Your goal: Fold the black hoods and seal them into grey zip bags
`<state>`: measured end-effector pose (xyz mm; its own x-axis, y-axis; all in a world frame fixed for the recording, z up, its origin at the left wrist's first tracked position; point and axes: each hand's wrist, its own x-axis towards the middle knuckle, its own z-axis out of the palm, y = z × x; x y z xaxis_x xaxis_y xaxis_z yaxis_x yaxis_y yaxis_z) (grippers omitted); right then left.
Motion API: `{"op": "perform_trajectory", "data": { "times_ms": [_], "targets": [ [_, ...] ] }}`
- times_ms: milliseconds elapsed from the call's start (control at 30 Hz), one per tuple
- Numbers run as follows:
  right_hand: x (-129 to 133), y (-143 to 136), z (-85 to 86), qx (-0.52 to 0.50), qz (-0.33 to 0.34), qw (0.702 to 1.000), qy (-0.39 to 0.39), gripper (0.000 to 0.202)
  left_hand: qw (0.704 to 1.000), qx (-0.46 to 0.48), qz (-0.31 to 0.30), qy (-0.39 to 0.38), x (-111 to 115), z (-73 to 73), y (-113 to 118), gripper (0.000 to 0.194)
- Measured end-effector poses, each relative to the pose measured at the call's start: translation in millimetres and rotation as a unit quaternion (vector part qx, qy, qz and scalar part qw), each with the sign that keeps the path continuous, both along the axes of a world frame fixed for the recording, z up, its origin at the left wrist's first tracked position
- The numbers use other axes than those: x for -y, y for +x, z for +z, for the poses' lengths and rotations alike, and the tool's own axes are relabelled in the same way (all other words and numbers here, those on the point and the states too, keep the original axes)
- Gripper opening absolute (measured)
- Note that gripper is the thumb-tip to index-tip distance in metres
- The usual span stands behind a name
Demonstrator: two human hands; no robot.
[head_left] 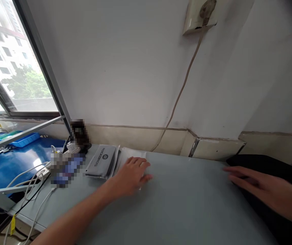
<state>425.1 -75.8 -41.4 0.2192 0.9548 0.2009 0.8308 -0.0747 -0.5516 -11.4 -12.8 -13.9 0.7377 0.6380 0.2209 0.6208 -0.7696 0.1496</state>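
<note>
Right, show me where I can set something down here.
The broadest bare patch of the grey tabletop lies between the left hand and the black item by the right hand; a smaller one between the grey ROCKBROS package in clear plastic and the left forearm. Crowded: the left end, around that package and the pixelated blue object.

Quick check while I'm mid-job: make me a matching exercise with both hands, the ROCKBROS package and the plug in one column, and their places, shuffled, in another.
Things:
1. Left hand
2. Right hand
3. ROCKBROS package
4. Plug

Places:
A. In the wall socket
B. At the clear plastic bag
C. By the black material
D. On the table, lettering up

Pairs: 1-B, 2-C, 3-D, 4-A
</note>
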Motion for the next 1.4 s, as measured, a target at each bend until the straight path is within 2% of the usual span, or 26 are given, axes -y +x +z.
{"op": "perform_trajectory", "data": {
  "times_ms": [100,167,267,300,367,467,600,767,867,967,1033,1100,1167,1233,1333,1400],
  "targets": [
    [-23.1,-62.4,3.9,-0.077,0.099,0.986,-0.110,0.050,0.996,0.001,0.091,-0.002,-19.2,27.8,-26.2,0.048],
    [-28.4,-105.0,2.7,-0.104,0.153,0.972,-0.147,0.050,0.984,-0.036,0.175,0.011,-32.7,37.7,-46.6,0.052],
    [-27.9,-148.9,-8.1,-0.071,0.175,0.971,-0.147,0.044,0.932,-0.108,0.343,-0.047,-50.0,36.3,-71.6,0.079],
    [-27.0,-156.6,-13.3,-0.054,0.163,0.976,-0.131,0.043,0.914,-0.122,0.379,-0.073,-54.3,32.9,-76.8,0.089],
    [-25.5,-163.1,-23.8,-0.031,0.135,0.985,-0.105,0.042,0.896,-0.135,0.407,-0.113,-59.9,25.2,-81.9,0.100],
    [-25.3,-160.5,-34.0,-0.029,0.110,0.989,-0.092,0.041,0.899,-0.141,0.392,-0.134,-62.0,17.8,-80.0,0.101],
    [-25.8,-156.7,-35.2,-0.044,0.098,0.991,-0.084,0.040,0.894,-0.158,0.393,-0.145,-59.3,19.0,-72.6,0.105],
    [-23.5,-158.9,-33.0,-0.050,0.094,0.991,-0.081,0.039,0.895,-0.179,0.390,-0.123,-59.3,21.3,-68.8,0.089],
    [-22.9,-158.5,-33.6,-0.052,0.092,0.991,-0.082,0.039,0.908,-0.173,0.374,-0.082,-61.2,21.0,-71.5,0.082],
    [-23.1,-156.5,-33.2,-0.060,0.096,0.991,-0.073,0.038,0.921,-0.156,0.353,-0.049,-61.2,27.4,-76.4,0.072],
    [-22.1,-156.8,-31.3,-0.075,0.096,0.990,-0.066,0.038,0.939,-0.118,0.318,-0.050,-57.3,36.5,-76.0,0.064],
    [-18.7,-160.4,-27.9,-0.114,0.116,0.985,-0.052,0.040,0.963,-0.056,0.254,-0.074,-47.9,45.4,-67.6,0.056],
    [-12.5,-168.6,-23.4,-0.192,0.165,0.966,-0.057,0.044,0.976,0.020,0.184,-0.112,-32.0,48.4,-49.2,0.050],
    [-4.5,-180.3,-17.8,-0.299,0.223,0.925,-0.079,0.050,0.974,0.096,0.156,-0.132,-10.7,42.0,-23.6,0.043],
    [7.1,-197.9,-8.3,-0.427,0.264,0.860,-0.091,0.059,0.972,0.154,0.102,-0.148,22.4,19.2,13.8,0.050],
    [11.5,-204.5,-3.1,-0.459,0.249,0.850,-0.068,0.061,0.971,0.177,0.082,-0.140,38.2,3.4,30.2,0.055]
  ]
}}
